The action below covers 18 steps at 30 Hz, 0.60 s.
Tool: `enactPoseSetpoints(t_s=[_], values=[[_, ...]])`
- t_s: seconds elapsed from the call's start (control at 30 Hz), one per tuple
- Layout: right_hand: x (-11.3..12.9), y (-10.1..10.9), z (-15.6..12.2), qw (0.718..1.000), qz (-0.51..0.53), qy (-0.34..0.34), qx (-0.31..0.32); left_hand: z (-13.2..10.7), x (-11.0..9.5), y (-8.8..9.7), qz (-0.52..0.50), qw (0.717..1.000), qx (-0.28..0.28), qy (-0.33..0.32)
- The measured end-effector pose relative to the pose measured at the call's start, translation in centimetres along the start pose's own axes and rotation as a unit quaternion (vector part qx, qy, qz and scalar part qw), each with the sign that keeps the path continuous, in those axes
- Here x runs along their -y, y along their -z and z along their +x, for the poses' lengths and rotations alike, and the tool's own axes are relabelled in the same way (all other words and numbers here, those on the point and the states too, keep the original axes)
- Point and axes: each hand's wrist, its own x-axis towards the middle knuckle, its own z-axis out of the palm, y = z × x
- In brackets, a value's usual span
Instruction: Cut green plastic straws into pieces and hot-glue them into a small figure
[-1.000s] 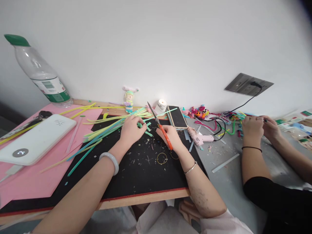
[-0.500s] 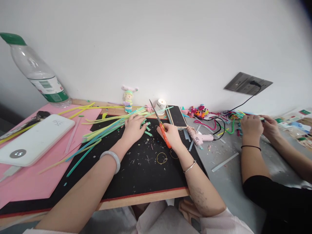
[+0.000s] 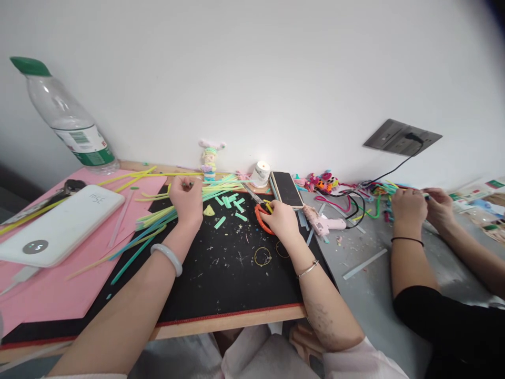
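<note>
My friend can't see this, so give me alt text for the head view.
A person's right hand is at orange-handled scissors above a black mat; the curled left hand is by a bundle of craft stems, with short green pieces between the hands.

1. This place looks like a small handicraft workspace; whether it is in a home or a studio, I cannot tell.
2. Between 8 and 9 o'clock there lie many pipe cleaners (image 3: 153, 218), and near the centre short green cut pieces (image 3: 226, 201) and orange-handled scissors (image 3: 255, 196).
3. The black desk mat (image 3: 244, 284), toward 6 o'clock, is scattered with tiny scraps.
4. Between 3 and 4 o'clock lies a pink hot glue gun (image 3: 321, 223).
5. At 10 o'clock stands a fuzzy pastel figurine (image 3: 209, 163).
6. At 3 o'clock a second person (image 3: 412, 263) works with colourful stems.
</note>
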Motion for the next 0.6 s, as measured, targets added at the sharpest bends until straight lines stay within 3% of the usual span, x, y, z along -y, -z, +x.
enactPoseSetpoints(t_s=[0.03, 0.1, 0.27, 0.37, 0.43, 0.5, 0.6], values=[[-0.1, -0.2, 0.1, 1.0, 0.006, 0.002, -0.001, 0.1, 0.1, -0.1, -0.021, 0.999, -0.034, -0.002], [-0.4, -0.4, 0.2, 0.999, 0.032, 0.021, -0.012, 0.0, 0.1, -0.3, -0.077, 0.996, -0.045, 0.001], [-0.3, -0.1, 0.2, 0.976, 0.152, 0.125, -0.091, -0.5, -0.8, -0.7, -0.225, 0.969, 0.062, 0.078], [0.5, 0.2, -0.2, 0.952, 0.258, 0.159, -0.031, -0.9, -1.4, -0.5, -0.257, 0.95, 0.141, 0.108], [1.1, 0.2, -0.5, 0.919, 0.362, 0.152, 0.045, -1.4, -1.6, -0.5, -0.255, 0.936, 0.212, 0.117], [1.6, 0.0, -0.8, 0.867, 0.47, 0.133, 0.096, -2.0, -1.7, -0.6, -0.227, 0.922, 0.293, 0.114], [1.8, 0.0, -0.9, 0.816, 0.556, 0.11, 0.114, -3.1, -1.6, -0.9, -0.129, 0.914, 0.379, 0.071]])
